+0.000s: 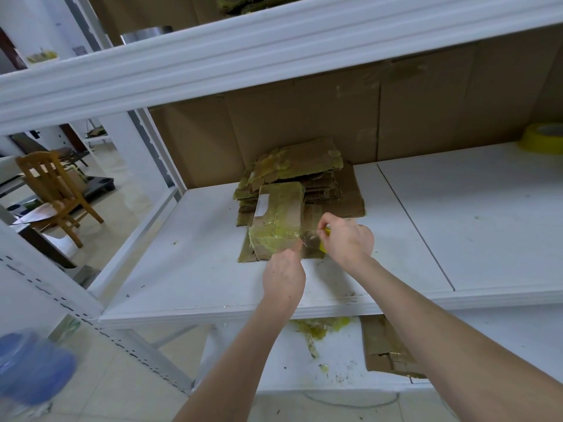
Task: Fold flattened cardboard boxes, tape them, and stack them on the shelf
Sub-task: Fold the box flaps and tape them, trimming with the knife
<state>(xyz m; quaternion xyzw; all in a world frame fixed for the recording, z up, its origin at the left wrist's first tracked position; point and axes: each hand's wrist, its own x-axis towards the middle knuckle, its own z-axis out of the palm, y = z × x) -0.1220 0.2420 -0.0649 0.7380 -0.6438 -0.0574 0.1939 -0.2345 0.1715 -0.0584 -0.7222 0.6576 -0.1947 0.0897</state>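
A small folded cardboard box (278, 220), wrapped in yellowish clear tape and bearing a white label, stands on the white shelf (426, 233) on top of flat cardboard. My left hand (285, 277) pinches the tape at the box's near right corner. My right hand (347, 240) grips a yellow tape roll, mostly hidden under the fingers, just right of that corner. A short strip of tape stretches between the two hands. Behind the box lies a pile of flattened, taped boxes (298, 175).
Another yellow tape roll (543, 138) sits at the far right of the shelf. Brown cardboard sheets line the back. Below, a lower shelf holds tape scraps (320, 328) and flat cardboard (387, 351). A wooden chair (58, 190) stands on the floor to the left.
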